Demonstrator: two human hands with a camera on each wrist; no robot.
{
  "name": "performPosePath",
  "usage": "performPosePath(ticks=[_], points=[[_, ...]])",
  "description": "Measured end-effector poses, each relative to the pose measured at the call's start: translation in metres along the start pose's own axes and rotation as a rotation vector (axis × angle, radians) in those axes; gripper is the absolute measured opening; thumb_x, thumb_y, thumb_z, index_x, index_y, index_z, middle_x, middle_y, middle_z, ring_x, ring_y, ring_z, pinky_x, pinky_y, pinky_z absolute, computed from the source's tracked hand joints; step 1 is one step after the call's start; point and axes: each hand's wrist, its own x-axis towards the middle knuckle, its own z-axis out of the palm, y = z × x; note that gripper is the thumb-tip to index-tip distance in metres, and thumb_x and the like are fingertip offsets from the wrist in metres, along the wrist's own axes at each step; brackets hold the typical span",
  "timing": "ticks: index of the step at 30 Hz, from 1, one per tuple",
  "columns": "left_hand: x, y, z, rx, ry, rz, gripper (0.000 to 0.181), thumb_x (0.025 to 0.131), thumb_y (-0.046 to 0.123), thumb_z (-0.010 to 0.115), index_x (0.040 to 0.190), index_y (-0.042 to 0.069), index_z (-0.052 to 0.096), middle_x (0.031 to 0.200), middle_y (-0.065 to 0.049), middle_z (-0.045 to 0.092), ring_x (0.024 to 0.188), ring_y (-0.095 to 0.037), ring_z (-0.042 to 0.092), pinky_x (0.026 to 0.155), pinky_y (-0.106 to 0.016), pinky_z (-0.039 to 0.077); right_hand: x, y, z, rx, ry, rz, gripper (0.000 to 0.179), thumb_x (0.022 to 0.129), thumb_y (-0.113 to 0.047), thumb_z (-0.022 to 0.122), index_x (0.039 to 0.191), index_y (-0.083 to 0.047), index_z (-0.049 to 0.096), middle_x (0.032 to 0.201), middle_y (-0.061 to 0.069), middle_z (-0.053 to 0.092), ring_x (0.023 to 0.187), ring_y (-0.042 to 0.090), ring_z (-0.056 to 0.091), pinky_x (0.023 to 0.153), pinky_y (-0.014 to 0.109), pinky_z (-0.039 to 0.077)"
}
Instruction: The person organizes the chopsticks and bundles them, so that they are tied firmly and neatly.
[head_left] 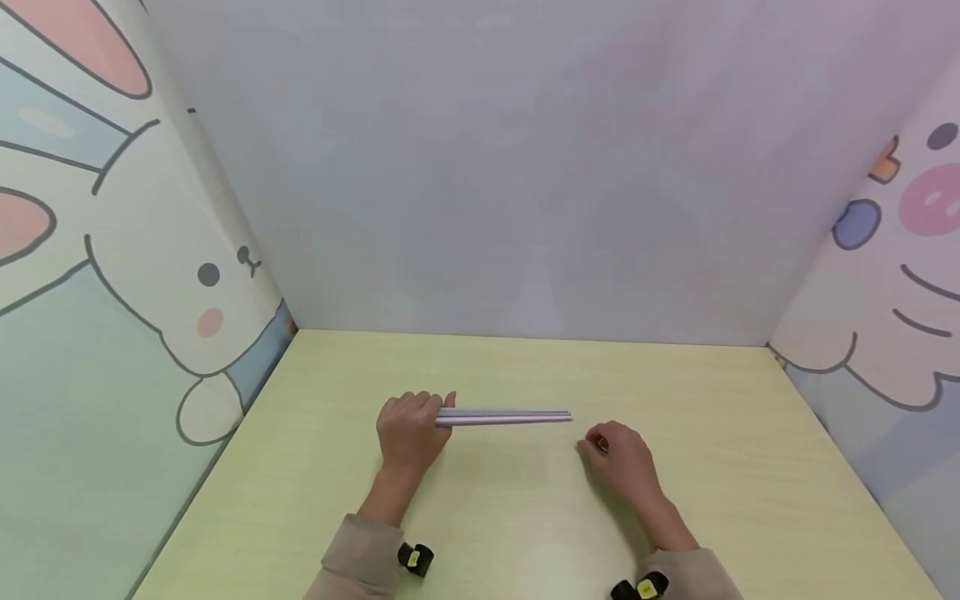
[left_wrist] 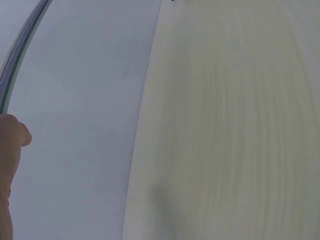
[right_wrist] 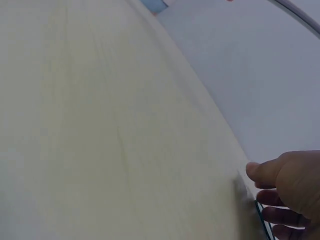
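Observation:
In the head view my left hand (head_left: 410,429) grips a small bundle of pale lilac sticks that look like chopsticks (head_left: 510,417) by one end, above the table. They point right, nearly level; how many there are cannot be told. The left wrist view catches only the thumb side of that hand (left_wrist: 9,165) and part of the chopsticks (left_wrist: 19,55). To the right, apart from the sticks' free ends, my right hand (head_left: 622,460) has its fingers curled low over the table. A thin dark band (right_wrist: 261,217) shows among its fingers in the right wrist view, mostly hidden.
The pale yellow tabletop (head_left: 510,533) lies beneath both hands. A plain grey-white wall (head_left: 480,183) rises at its back edge. Side panels carry cartoon drawings, a rabbit (head_left: 187,275) on the left and a pink-nosed animal (head_left: 900,275) on the right.

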Motion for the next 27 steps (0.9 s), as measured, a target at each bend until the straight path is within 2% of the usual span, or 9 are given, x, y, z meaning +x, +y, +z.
performPosePath(ticks=[3, 10, 18, 22, 27], points=[[-0.0009, 0.0005, 0.0015, -0.006, -0.007, -0.006, 0.033, 0.078, 0.022, 0.079, 0.056, 0.01, 0.057, 0.049, 0.002, 0.05, 0.041, -0.015, 0.039, 0.043, -0.03, 0.034, -0.0009, 0.002, -0.001, -0.025, -0.026, 0.025, 0.011, 0.084, -0.011, 0.081, 0.081, -0.01, 0.071, 0.075, -0.002, 0.058, 0.068, 0.013, 0.051, 0.063, 0.034, 0.044], [-0.0031, 0.0013, 0.0032, -0.008, -0.016, -0.016, 0.034, 0.078, 0.022, 0.079, 0.055, 0.011, 0.056, 0.049, 0.002, 0.05, 0.041, -0.015, 0.04, 0.043, -0.03, 0.035, -0.0008, 0.0026, -0.0067, -0.044, -0.062, 0.099, 0.015, 0.09, -0.013, 0.076, 0.081, -0.007, 0.066, 0.072, 0.0, 0.052, 0.066, 0.016, 0.047, 0.064, 0.036, 0.04], [-0.0018, 0.002, 0.0061, -0.01, -0.025, -0.018, 0.032, 0.079, 0.022, 0.078, 0.057, 0.011, 0.058, 0.049, 0.002, 0.051, 0.041, -0.015, 0.041, 0.043, -0.03, 0.032, 0.0022, 0.0071, -0.0037, -0.095, -0.103, 0.09, 0.019, 0.093, -0.013, 0.072, 0.078, -0.007, 0.062, 0.075, 0.003, 0.057, 0.067, 0.019, 0.052, 0.065, 0.039, 0.044], [-0.0019, 0.0024, 0.0062, -0.012, -0.039, -0.021, 0.031, 0.08, 0.022, 0.077, 0.057, 0.011, 0.06, 0.05, 0.003, 0.052, 0.041, -0.015, 0.042, 0.043, -0.03, 0.034, 0.0041, 0.0068, -0.0054, -0.045, -0.099, 0.131, 0.017, 0.098, -0.012, 0.066, 0.084, -0.004, 0.061, 0.077, 0.005, 0.059, 0.068, 0.02, 0.052, 0.065, 0.039, 0.045], [-0.0019, 0.0028, 0.0078, -0.017, -0.036, -0.022, 0.03, 0.08, 0.021, 0.077, 0.057, 0.011, 0.059, 0.05, 0.002, 0.052, 0.042, -0.016, 0.043, 0.044, -0.031, 0.035, 0.0078, 0.004, -0.0087, 0.129, -0.053, 0.185, 0.018, 0.103, -0.016, 0.058, 0.09, -0.004, 0.057, 0.074, 0.004, 0.061, 0.065, 0.016, 0.051, 0.061, 0.03, 0.044]])
